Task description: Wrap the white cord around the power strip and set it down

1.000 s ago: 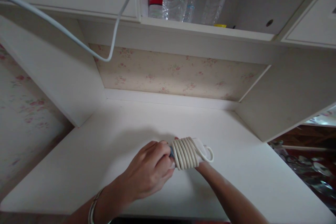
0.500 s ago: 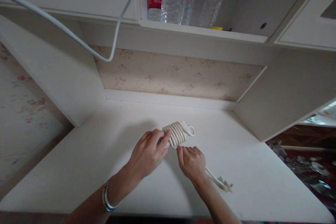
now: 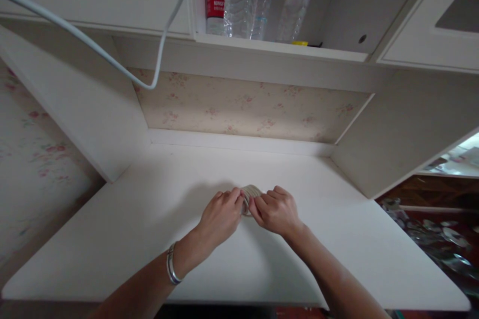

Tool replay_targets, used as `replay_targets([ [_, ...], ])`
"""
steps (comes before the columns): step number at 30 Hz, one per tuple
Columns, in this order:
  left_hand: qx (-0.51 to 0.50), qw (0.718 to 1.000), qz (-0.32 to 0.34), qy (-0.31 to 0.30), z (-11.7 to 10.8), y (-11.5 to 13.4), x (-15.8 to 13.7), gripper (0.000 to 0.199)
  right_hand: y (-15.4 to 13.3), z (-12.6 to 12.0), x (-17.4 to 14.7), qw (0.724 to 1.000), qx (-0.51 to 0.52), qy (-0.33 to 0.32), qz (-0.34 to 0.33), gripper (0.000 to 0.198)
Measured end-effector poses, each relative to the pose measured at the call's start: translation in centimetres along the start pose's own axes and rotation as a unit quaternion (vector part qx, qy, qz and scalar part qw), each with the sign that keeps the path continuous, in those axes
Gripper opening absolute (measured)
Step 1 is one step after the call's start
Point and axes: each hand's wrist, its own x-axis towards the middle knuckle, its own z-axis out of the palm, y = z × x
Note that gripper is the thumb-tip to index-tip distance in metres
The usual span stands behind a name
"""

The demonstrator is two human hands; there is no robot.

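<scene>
Coiled cord (image 3: 253, 190) just below frame centre, between the hands — left hand (image 3: 221, 215) fingers curled closed on its left end, right hand (image 3: 277, 210) fingers bunched tight at its right side. Loops could spring loose if either grip slackens.

One head-worn camera looks forward and down over the surface (image 3: 239, 269), left hand (image 3: 221, 214) and right hand (image 3: 276, 211) near toward six o'clock, shelf (image 3: 262, 47) at twelve.

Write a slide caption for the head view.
Left hand and right hand grip a coiled cord over a white desk.
</scene>
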Motion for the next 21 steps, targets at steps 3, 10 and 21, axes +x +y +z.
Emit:
replay_targets([
  [3,-0.033,0.999,0.013,-0.035,-0.1,0.7,-0.3,0.026,1.2,-0.2,1.0,1.0,0.015,-0.009,-0.017,0.035],
  [10,-0.082,0.993,0.051,-0.066,-1.5,2.3,-0.8,0.022,2.6,0.3,3.0,0.994,0.072,-0.059,-0.048,0.04],
  [21,-0.154,0.985,0.062,-0.054,-3.3,3.1,-2.2,0.02,2.2,2.1,3.4,0.976,0.135,-0.168,0.007,0.046],
])
